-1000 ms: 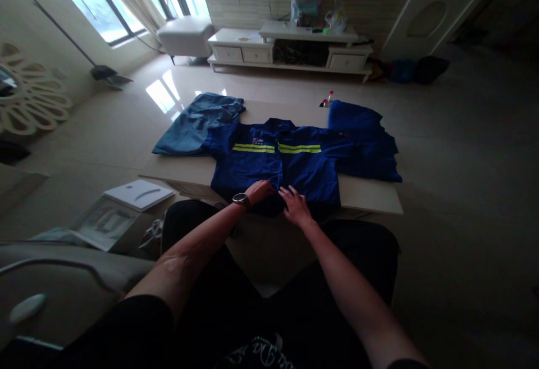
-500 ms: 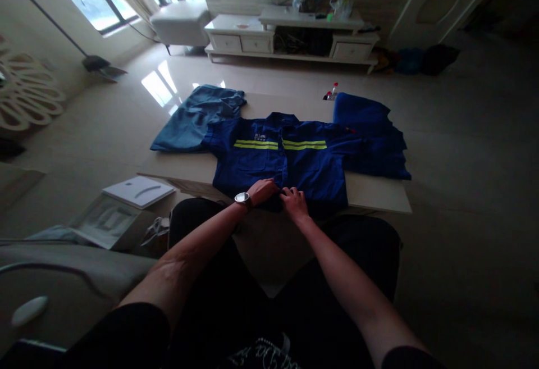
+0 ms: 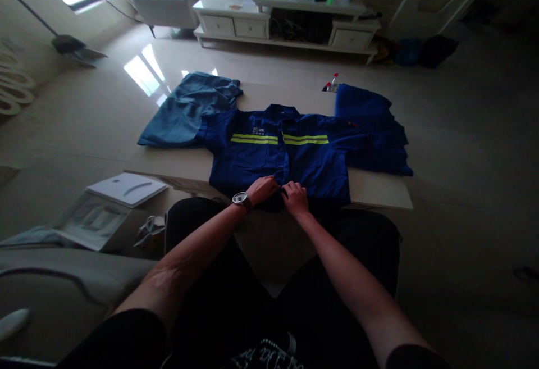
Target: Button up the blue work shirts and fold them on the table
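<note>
A dark blue work shirt (image 3: pixel 256 158) with yellow-green stripes across the chest lies face up on a pale table (image 3: pixel 374 192), its collar away from me. Its lower edge hangs over the table's near side. My left hand (image 3: pixel 263 190), with a watch at the wrist, pinches the front placket near the bottom. Right beside it, my right hand (image 3: pixel 295 198) has its fingers closed on the other front edge. The fingertips nearly meet at the opening; any button between them is too small to make out.
Grey-blue folded cloth (image 3: pixel 189 110) lies at the table's left end and blue cloth (image 3: pixel 370 127) at the right. Small red-capped bottles (image 3: pixel 334 83) stand at the far edge. An open white box (image 3: pixel 126 189) sits left of my knee. Beyond is a white TV cabinet (image 3: pixel 233 25).
The camera view has shifted slightly. Both hands stay at the same place on the shirt front, with only small finger movement.
</note>
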